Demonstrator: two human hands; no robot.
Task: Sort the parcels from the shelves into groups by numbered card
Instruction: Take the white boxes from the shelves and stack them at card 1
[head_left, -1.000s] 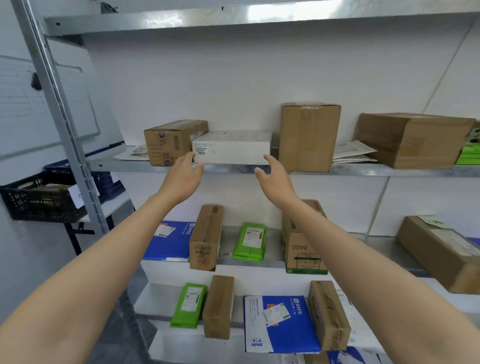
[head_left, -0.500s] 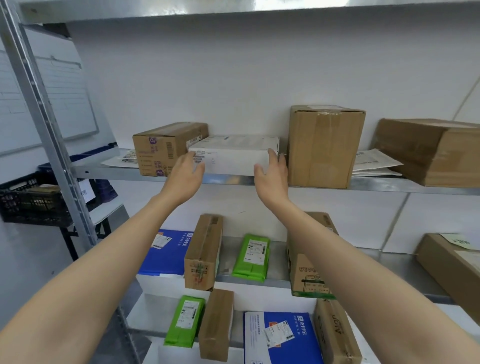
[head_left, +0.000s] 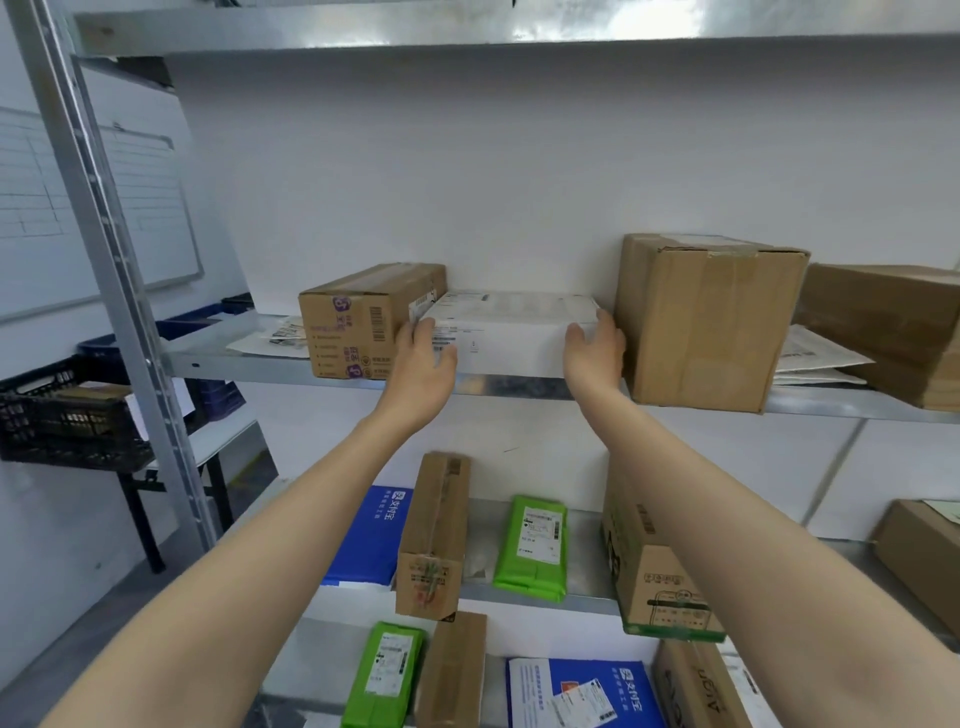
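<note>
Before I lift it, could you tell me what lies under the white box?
The white box sits directly on the metal shelf at its front edge. Farther back, the box itself hides what is beneath.

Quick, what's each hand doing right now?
Left hand: open, straight fingers against the white box's left end.
Right hand: open, flat against its right end.

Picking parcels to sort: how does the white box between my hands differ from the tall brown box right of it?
The white box lies low and flat; the tall brown box stands much higher. The white box carries small printed labels; the tall brown box is plain taped cardboard. The left hand and right hand bracket the white box, not the tall brown box. Both sit on one shelf.
</note>
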